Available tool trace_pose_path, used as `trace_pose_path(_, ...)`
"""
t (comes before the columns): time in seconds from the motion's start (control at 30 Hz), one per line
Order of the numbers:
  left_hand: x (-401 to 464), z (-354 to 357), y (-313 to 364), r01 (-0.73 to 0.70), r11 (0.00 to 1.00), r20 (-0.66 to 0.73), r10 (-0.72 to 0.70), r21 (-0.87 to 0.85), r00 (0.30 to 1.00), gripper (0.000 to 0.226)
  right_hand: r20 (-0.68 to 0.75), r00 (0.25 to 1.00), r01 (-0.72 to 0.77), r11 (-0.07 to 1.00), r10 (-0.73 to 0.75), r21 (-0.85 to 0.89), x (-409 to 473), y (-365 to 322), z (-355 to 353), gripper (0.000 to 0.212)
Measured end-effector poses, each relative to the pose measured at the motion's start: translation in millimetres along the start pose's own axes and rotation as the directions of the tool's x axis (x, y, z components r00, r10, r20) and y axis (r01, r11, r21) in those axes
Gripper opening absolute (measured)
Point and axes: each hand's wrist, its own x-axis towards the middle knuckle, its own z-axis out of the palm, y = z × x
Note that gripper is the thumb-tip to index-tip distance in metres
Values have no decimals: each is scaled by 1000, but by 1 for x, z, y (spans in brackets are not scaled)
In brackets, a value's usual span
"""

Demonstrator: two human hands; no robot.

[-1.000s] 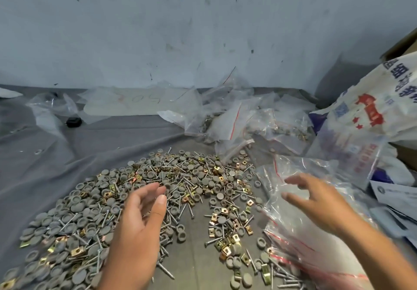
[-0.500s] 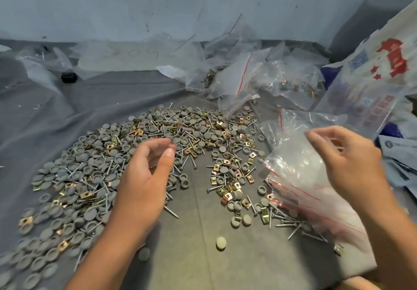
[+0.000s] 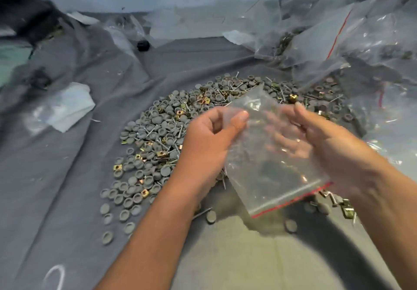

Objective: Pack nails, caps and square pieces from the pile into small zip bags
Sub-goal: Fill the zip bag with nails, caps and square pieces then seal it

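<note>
Both hands held one small clear plastic zip bag with a red zip strip (image 3: 270, 154) above the near edge of the heap. The left hand (image 3: 209, 138) pinched the bag's far left part between thumb and curled fingers. The right hand (image 3: 320, 143) lay behind and under the plastic, its fingers showing blurred through it and its thumb over the far edge, so it gripped the bag too. The red strip pointed toward the near side, and the bag looked empty (blur left that uncertain).

The pile of grey round caps, thin steel nails and brass-coloured square pieces (image 3: 162, 136) was spread on the grey cloth-covered worktop (image 3: 67, 177), directly beneath and to the left of the hands. Filled and empty clear bags (image 3: 338, 32) were heaped at the far right, and a crumpled white scrap (image 3: 67, 107) lay well apart on the left.

The step in hand appeared to be opening the bag. To do it well, the mouth probably needed turning upward, the two lips parted with a thumb on each side of the strip, and one hand kept on the opening so the other could feed parts in. Nails should likely go in head first, since points could pierce thin film.
</note>
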Motion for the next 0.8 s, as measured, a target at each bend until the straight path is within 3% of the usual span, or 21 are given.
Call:
trace_pose_path(0.17, 6, -10, -2, -9, 994, -256, -19, -107, 966, 22, 179, 980, -58, 983, 90, -172, 1, 14, -10, 62)
trace_pose_path(0.3, 13, -15, -6, 21, 989, -380, -76, -146, 922, 17, 129, 991, -15, 974, 45, -224, 8, 24, -8, 61)
trace_pose_path(0.5, 27, -15, -13, 22, 986, -535, -108, -164, 838, 20, 130, 992, 12, 988, 8, -155, 19, 24, 2, 53)
trace_pose_path(0.57, 30, -14, -13, 60, 997, -551, -82, -58, 830, 26, 71, 996, 55, 987, -44, -153, 22, 25, 6, 52)
trace_pose_path(0.63, 27, -14, -14, 111, 966, -550, 38, 234, 834, 52, 0, 993, 118, 986, -119, -118, 24, 27, 9, 51)
trace_pose_path(0.67, 24, -14, -13, 88, 895, -526, 175, 437, 832, 60, -28, 989, 145, 985, -149, -96, 24, 27, 10, 51)
trace_pose_path(0.73, 16, -15, -7, -34, 640, -346, 458, 768, 819, 59, -79, 979, 183, 981, -188, -66, 26, 29, 12, 50)
trace_pose_path(0.8, 10, -15, -2, -170, 439, -105, 537, 882, 837, 55, -105, 971, 211, 976, -215, -46, 27, 32, 14, 50)
